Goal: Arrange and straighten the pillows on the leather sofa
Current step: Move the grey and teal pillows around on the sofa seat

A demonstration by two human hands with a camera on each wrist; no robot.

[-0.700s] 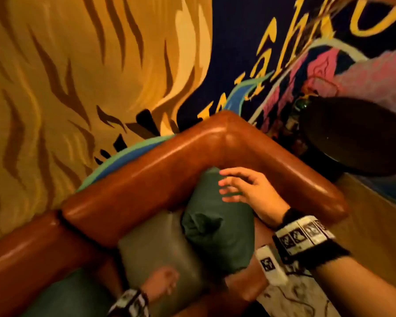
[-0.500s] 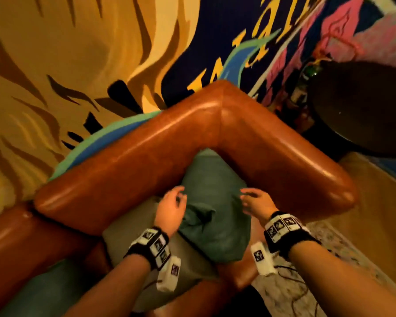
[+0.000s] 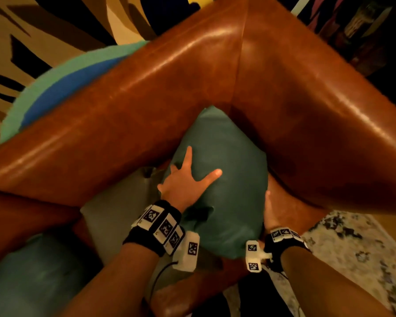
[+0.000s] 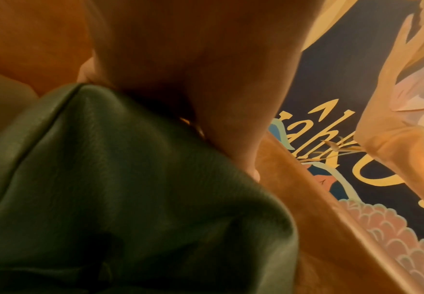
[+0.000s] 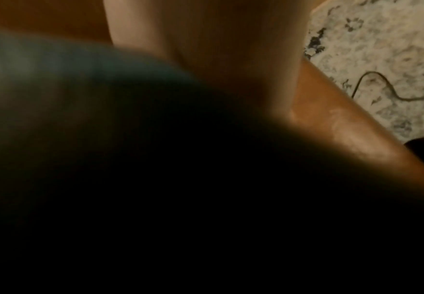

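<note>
A: Far left, what's on the seat?

B: A teal cushion (image 3: 30,277) at the lower left, low against the sofa (image 3: 192,92). Next to it a grey-green pillow (image 3: 119,216) leans on the backrest.

A: And the left hand (image 3: 183,186)?

B: Its grip is apart: fingers spread and straight, palm flat on the upper left face of the green pillow (image 3: 224,202). The thumb points right across the leather. In the left wrist view the palm presses down on the pillow's seam edge (image 4: 105,179).

A: Where does that pillow sit?

B: Wedged into the sofa's corner, its top point tucked where backrest and arm meet, its lower end on the seat. It overlaps the grey-green pillow's right edge.

A: The right hand (image 3: 269,213)?

B: Against the pillow's right side, between it and the sofa arm. The fingers run behind the pillow, so I cannot tell whether that grip is apart or clamped. The right wrist view is mostly dark.

A: Further right?

B: A speckled rug (image 3: 352,248) on the floor, with a thin cable (image 5: 382,85) lying on it.
</note>
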